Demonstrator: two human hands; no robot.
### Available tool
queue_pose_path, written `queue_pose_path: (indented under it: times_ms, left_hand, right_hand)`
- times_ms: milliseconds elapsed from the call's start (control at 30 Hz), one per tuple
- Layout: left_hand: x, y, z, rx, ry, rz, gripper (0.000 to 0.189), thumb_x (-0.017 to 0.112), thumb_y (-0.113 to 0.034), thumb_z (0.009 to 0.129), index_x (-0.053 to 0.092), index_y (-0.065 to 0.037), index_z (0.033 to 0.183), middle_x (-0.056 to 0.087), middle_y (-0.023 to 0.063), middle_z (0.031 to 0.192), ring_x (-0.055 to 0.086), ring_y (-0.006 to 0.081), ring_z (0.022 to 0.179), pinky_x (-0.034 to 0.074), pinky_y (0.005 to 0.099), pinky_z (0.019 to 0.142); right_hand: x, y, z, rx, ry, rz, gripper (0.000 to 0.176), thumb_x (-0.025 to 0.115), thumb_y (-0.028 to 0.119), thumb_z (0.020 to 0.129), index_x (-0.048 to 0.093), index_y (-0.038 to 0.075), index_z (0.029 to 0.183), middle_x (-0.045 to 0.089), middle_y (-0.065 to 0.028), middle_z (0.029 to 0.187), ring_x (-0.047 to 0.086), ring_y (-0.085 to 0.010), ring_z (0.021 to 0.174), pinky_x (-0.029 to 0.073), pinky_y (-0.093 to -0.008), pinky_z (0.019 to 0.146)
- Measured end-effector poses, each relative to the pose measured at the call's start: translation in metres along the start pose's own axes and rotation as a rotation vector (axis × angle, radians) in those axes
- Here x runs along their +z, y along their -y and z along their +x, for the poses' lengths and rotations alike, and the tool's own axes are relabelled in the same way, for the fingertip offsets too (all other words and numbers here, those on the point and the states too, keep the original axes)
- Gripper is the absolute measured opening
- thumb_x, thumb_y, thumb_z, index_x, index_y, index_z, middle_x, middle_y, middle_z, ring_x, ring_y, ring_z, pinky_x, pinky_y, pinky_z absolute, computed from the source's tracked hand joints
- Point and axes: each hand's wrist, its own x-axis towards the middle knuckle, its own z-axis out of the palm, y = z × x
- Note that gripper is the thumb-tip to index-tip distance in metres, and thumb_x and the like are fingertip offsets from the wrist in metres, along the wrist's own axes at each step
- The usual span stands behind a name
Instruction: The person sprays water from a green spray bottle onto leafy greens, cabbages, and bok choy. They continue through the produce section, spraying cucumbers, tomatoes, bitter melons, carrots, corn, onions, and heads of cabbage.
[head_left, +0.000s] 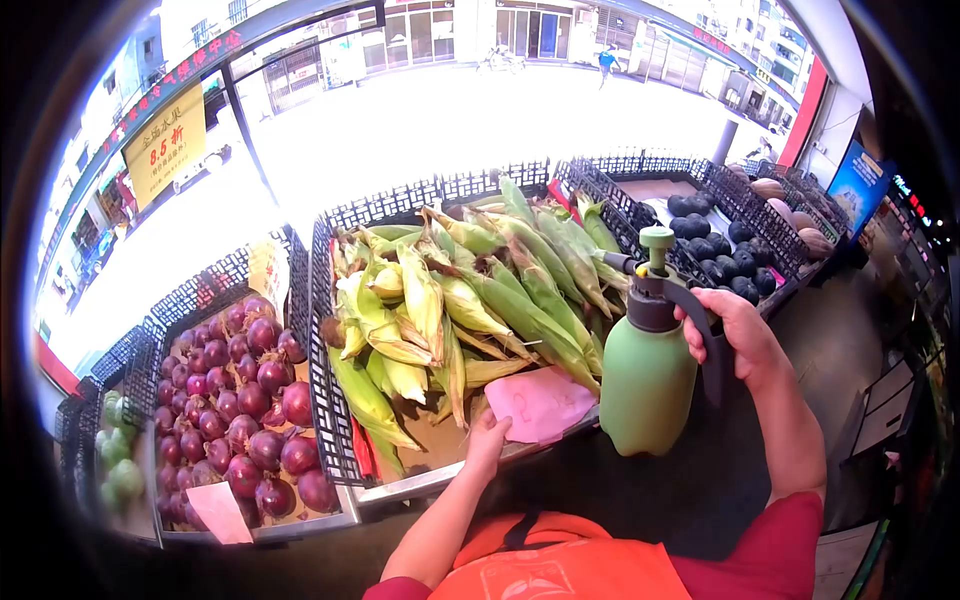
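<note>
A green pump spray bottle (650, 385) with a dark collar and black handle hangs upright in front of the crates. My right hand (735, 330) is wrapped round its handle, and the nozzle points left over the corn. Husked-in corn cobs (470, 290) are heaped in a black lattice crate (322, 400). At the crate's front edge, my left hand (487, 440) is closed at the left side of a pink price card (543, 403) with faint handwriting. The fingertips are partly hidden there.
Left of the corn, a crate holds red onions (245, 400) with another pink card (220, 513); green round produce (120, 470) lies farther left. To the right are dark round produce (715, 240) and melons (795, 215). A yellow sign (165, 147) hangs toward the street.
</note>
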Motion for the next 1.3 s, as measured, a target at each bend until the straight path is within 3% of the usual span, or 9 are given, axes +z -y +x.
queue_pose_path:
  times_ms: [67,167,233,367,500,533,967,1167,1300]
  left_hand:
    - [0.012,-0.015,-0.021,-0.073,0.111,-0.162,0.026,0.05,-0.006,0.083,0.054,0.001,0.108,0.059,0.0053,0.103,0.056,0.0116,0.088,0.042,0.0237,0.081]
    - [0.016,-0.009,-0.047,0.017,0.273,-0.021,0.022,0.052,-0.007,0.083,0.059,-0.002,0.104,0.06,0.0045,0.098,0.055,0.0128,0.088,0.042,0.0243,0.081]
    - [0.011,-0.001,-0.057,0.378,0.392,0.451,0.018,0.054,-0.007,0.082,0.063,-0.006,0.098,0.06,0.0041,0.091,0.054,0.0151,0.089,0.041,0.0256,0.08]
    - [0.003,0.014,-0.069,0.671,0.695,0.96,0.014,0.057,-0.004,0.072,0.063,-0.008,0.084,0.056,0.0064,0.096,0.053,0.0236,0.095,0.041,0.0337,0.082]
    - [-0.018,0.043,-0.072,0.582,0.773,1.569,0.028,0.059,-0.012,0.068,0.061,-0.013,0.096,0.054,0.0041,0.106,0.047,0.0234,0.105,0.035,0.0381,0.088]
    - [-0.022,0.042,-0.074,0.508,0.759,1.698,0.035,0.059,-0.016,0.068,0.059,-0.013,0.103,0.053,0.0051,0.11,0.045,0.0236,0.109,0.034,0.0391,0.09]
    - [-0.09,0.013,-0.141,0.41,0.306,1.253,0.027,0.054,-0.016,0.075,0.058,-0.007,0.101,0.056,0.0121,0.102,0.054,0.0305,0.093,0.044,0.0397,0.081]
    - [-0.14,0.038,-0.198,0.243,-0.1,1.009,0.024,0.054,-0.015,0.077,0.06,-0.006,0.098,0.058,0.0123,0.1,0.056,0.03,0.091,0.047,0.0374,0.078]
    - [-0.166,0.062,-0.232,0.137,-0.384,0.78,0.019,0.057,-0.012,0.077,0.062,-0.004,0.093,0.061,0.0114,0.086,0.062,0.0223,0.074,0.049,0.0303,0.067]
  right_hand:
    - [-0.014,0.005,0.008,-0.006,-0.074,0.036,0.028,0.038,0.022,0.091,0.052,-0.001,0.082,0.053,-0.0064,0.059,0.049,-0.013,0.048,0.043,-0.0243,0.047]
    - [-0.03,0.006,0.011,-0.036,-0.142,-0.004,0.028,0.039,0.023,0.09,0.052,0.0,0.081,0.053,-0.0058,0.059,0.048,-0.0124,0.047,0.042,-0.0241,0.047]
    - [-0.037,0.005,0.009,-0.049,-0.18,-0.046,0.027,0.04,0.024,0.09,0.052,0.001,0.081,0.053,-0.0054,0.059,0.048,-0.0123,0.047,0.042,-0.024,0.047]
    - [-0.044,0.003,-0.001,-0.049,-0.261,-0.102,0.026,0.041,0.025,0.089,0.052,0.002,0.08,0.053,-0.0049,0.058,0.048,-0.0122,0.046,0.041,-0.0241,0.046]
    - [-0.051,-0.004,-0.014,-0.006,-0.292,-0.089,0.026,0.042,0.024,0.088,0.052,0.002,0.08,0.053,-0.0048,0.058,0.048,-0.0126,0.046,0.041,-0.0237,0.047]
    - [-0.052,-0.005,-0.017,0.039,-0.282,-0.076,0.026,0.042,0.024,0.088,0.052,0.001,0.08,0.053,-0.005,0.058,0.048,-0.0128,0.046,0.041,-0.0237,0.047]
    - [0.052,0.023,0.005,0.027,0.159,-0.219,0.028,0.041,0.022,0.089,0.054,-0.002,0.083,0.053,-0.0062,0.058,0.049,-0.0125,0.047,0.041,-0.0231,0.046]
    - [0.111,0.038,0.048,-0.029,0.314,-0.271,0.029,0.04,0.02,0.09,0.055,-0.004,0.083,0.053,-0.0074,0.056,0.05,-0.0137,0.044,0.041,-0.023,0.043]
    - [0.14,0.043,0.063,-0.035,0.355,-0.329,0.029,0.04,0.02,0.09,0.055,-0.003,0.082,0.053,-0.0067,0.056,0.049,-0.0124,0.044,0.04,-0.0225,0.044]
